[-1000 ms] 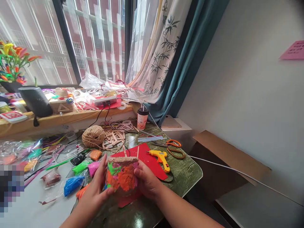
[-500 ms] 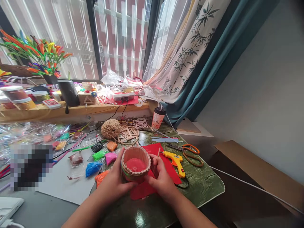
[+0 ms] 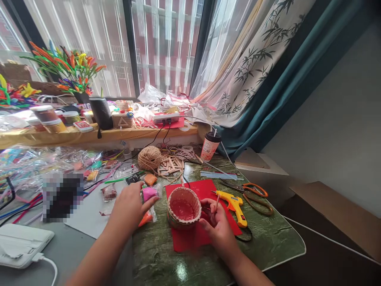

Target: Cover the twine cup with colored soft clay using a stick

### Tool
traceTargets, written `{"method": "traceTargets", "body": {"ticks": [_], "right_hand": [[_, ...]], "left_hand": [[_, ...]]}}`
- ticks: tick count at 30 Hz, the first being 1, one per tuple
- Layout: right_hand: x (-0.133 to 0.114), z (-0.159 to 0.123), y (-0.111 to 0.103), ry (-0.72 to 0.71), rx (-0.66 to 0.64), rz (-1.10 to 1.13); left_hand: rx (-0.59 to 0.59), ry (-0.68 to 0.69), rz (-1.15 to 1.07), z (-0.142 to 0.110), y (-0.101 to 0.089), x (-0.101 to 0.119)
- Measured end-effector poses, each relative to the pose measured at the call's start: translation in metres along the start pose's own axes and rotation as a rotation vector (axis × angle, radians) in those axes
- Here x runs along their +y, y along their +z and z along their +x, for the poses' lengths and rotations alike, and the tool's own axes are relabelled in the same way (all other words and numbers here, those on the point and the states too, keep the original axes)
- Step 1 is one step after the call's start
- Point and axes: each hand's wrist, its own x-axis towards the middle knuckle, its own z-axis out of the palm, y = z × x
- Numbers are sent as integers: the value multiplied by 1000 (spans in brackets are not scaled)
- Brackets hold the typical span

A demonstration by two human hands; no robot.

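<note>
A small round pot (image 3: 183, 223) with a bumpy tan rim and a reddish inside stands upright on a sheet of red paper (image 3: 186, 244). Close against its right side is my right hand (image 3: 220, 228), thumb near the wall, fingers curled round a thin wooden stick (image 3: 217, 201) that pokes up. My left hand (image 3: 126, 206) is off the pot, over the clay bags, thumb and fingers apart. A bag of pink clay (image 3: 149, 193) lies between its thumb and fingers; whether they touch it I cannot tell. Orange clay (image 3: 145, 219) shows below that hand.
A yellow glue gun (image 3: 233, 204) and orange-handled scissors (image 3: 253, 194) lie to the right. Behind are a ball of twine (image 3: 149, 158), wooden sticks (image 3: 171, 164) and a lidded drink cup (image 3: 210, 147). A white power bank (image 3: 25, 244) with a cable sits at left.
The pot was tilted in both hands, its patchy orange and green side showing; now it stands upright on the paper. My left hand has let go and moved left to the clay bags.
</note>
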Motion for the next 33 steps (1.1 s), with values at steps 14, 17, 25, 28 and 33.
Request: {"method": "traceTargets", "body": {"ticks": [14,17,25,28,33], "right_hand": [[-16,-4,10,-28,25,-65],[-21,-3,9,-42,44,-103],[-38,-4,10,-6,268,-268],[-57,-5,9,-27,170,-320],[-113,-2,17,-246,-111,-446]], "left_hand": [[-32,-235,166,27,18,-37],[-21,-187,136,27,17,-37],[190,-147,-127,15,1,-18],[175,-9,-280,5,1,-3],[151,376,-465,-6,9,12]]}}
